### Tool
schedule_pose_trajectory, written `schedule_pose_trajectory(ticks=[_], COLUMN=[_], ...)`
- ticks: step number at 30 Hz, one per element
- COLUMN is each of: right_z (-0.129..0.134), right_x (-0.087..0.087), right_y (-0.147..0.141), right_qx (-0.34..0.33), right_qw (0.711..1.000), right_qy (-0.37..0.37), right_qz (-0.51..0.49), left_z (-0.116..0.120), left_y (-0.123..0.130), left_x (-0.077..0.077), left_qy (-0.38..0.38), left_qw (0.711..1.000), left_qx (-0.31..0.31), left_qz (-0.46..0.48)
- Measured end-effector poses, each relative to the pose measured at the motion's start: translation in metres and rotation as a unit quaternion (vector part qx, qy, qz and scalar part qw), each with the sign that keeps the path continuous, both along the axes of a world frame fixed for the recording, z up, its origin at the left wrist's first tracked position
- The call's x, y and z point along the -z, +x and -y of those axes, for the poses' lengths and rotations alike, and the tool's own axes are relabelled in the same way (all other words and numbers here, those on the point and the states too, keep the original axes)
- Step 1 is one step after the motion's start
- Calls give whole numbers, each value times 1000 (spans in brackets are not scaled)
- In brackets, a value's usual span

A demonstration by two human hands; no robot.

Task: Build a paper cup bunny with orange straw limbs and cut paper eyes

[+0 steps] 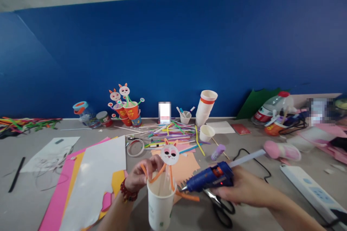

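Observation:
A white paper cup (160, 207) stands in front of me. A round white animal face (170, 154) with orange ears rises above its rim, and orange pipe-cleaner strips (187, 196) bend over the edge. My left hand (146, 173), with a red bead bracelet, pinches an orange strip at the cup's left rim. My right hand (242, 187) is wrapped round a blue glue gun (210, 177) with a glue stick out of its back. The gun's nozzle is close to the cup's right rim, by the strip there. Whether it touches cannot be made out.
Black-handled scissors (222, 209) lie under the glue gun. Pink, yellow and white sheets (92, 177) are at left, a power strip (311, 191) at right. Behind are pipe cleaners (176, 131), stacked cups (205, 108), decorated red cups (131, 110) and a tape roll (135, 148).

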State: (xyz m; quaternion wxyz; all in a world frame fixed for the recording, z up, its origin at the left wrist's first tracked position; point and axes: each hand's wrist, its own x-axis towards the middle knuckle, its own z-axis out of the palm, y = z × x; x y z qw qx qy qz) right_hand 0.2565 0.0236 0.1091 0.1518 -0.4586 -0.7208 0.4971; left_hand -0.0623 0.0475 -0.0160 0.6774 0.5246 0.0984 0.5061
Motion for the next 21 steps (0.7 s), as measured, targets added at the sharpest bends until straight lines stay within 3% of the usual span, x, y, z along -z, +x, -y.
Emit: schedule_pose_trajectory(ticks=[11, 21], right_z=[4, 3], right_x=[-2, 2], right_y=[-9, -7], right_qx=[39, 20], right_qw=[998, 999], right_qy=[-29, -25], right_qz=[-40, -42], left_z=[1, 2], left_y=[-2, 0], left_x=[-1, -3], left_qy=[-11, -21], left_qw=[1000, 1000], left_qx=[-6, -15], left_qz=[-12, -11])
